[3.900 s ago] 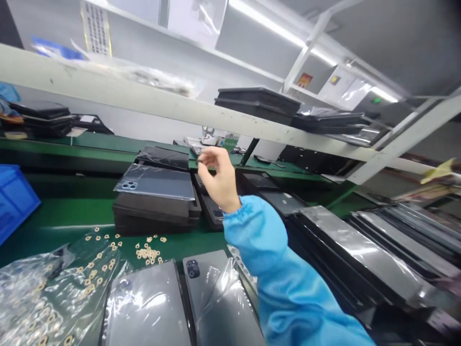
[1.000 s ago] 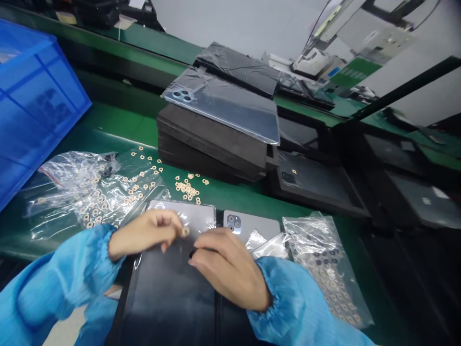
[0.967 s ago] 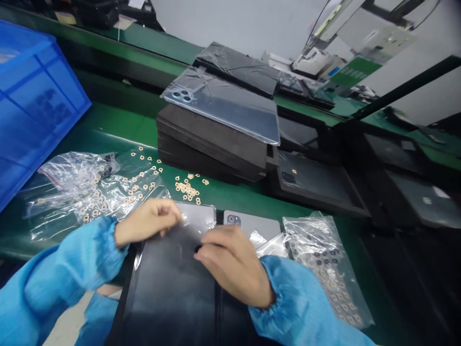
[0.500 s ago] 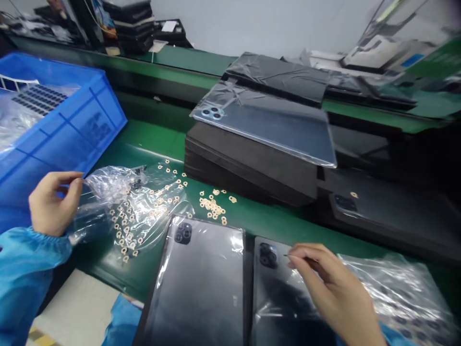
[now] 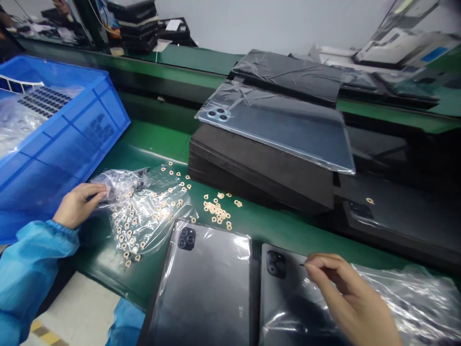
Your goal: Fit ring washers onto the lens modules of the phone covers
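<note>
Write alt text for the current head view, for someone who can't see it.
The right hand pinches a small dark piece over a film-wrapped tablet, while the left hand touches a crumpled clear bag; another wrapped tablet, loose pale rings and a blue crate are nearby.

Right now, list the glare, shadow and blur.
Head view: glare streaks the wrapped left tablet and the clear bag beside the right hand; head view again: deep shadow swallows the edges of the far-right tablet; also head view: the white equipment at top right looks soft and smeared.
</note>
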{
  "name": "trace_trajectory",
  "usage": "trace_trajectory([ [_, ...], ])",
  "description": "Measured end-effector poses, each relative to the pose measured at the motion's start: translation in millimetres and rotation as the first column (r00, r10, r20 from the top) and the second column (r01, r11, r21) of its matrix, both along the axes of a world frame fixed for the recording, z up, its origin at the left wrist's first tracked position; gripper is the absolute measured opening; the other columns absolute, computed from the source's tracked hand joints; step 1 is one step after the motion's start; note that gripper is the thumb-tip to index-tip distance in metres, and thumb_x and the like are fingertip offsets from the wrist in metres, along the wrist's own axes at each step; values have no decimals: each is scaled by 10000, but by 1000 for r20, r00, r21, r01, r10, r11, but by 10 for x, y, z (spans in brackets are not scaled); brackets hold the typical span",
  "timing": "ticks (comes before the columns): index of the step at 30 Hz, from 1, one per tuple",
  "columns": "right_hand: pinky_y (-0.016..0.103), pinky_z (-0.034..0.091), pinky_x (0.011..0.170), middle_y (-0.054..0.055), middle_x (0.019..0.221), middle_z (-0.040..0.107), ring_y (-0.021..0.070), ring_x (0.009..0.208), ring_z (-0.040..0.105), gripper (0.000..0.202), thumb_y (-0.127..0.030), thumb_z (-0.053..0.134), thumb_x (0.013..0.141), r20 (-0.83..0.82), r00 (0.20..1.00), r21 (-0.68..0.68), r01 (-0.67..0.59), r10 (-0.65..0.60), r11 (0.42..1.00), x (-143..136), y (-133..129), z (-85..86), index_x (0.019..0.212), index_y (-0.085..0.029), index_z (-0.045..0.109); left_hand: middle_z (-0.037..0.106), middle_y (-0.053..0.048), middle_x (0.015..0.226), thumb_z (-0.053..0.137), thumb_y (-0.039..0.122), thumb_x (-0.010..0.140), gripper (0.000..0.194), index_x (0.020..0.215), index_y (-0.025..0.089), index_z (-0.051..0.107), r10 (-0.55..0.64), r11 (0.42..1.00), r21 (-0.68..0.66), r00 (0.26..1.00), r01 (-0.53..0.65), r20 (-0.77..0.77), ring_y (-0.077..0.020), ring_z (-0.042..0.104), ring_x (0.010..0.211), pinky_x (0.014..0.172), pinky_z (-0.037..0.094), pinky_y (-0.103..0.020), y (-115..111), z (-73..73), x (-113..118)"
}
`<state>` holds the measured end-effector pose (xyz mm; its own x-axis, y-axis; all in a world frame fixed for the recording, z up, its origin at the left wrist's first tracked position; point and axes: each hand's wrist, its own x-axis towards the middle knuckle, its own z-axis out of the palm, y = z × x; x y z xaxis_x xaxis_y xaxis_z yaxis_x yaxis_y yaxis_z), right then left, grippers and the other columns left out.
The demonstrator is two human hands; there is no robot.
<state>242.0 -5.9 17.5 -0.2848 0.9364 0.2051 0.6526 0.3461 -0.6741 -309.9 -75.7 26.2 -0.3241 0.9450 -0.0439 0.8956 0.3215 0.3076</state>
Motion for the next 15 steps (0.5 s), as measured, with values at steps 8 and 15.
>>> trace_trajectory([
  [8,205,481,574,-5,755,589,119,619,592,140,-337,558,916,-15,1000,-53,-16,15,998,-36,-24,-18,823,-233,567,670,-67,1049,534,486,872,449,1073,110,674,-158,986,-30,976,165,152,-175,606,983,961,459,-289,244,-111,-45],
  [15,205,492,571,-4,761,587,116,615,599,122,-317,562,921,-56,998,-46,-8,6,999,-9,-26,-36,838,-229,574,683,-66,978,438,825,754,744,926,147,690,-152,983,-78,973,168,174,-191,601,906,892,476,-315,340,-150,-63],
])
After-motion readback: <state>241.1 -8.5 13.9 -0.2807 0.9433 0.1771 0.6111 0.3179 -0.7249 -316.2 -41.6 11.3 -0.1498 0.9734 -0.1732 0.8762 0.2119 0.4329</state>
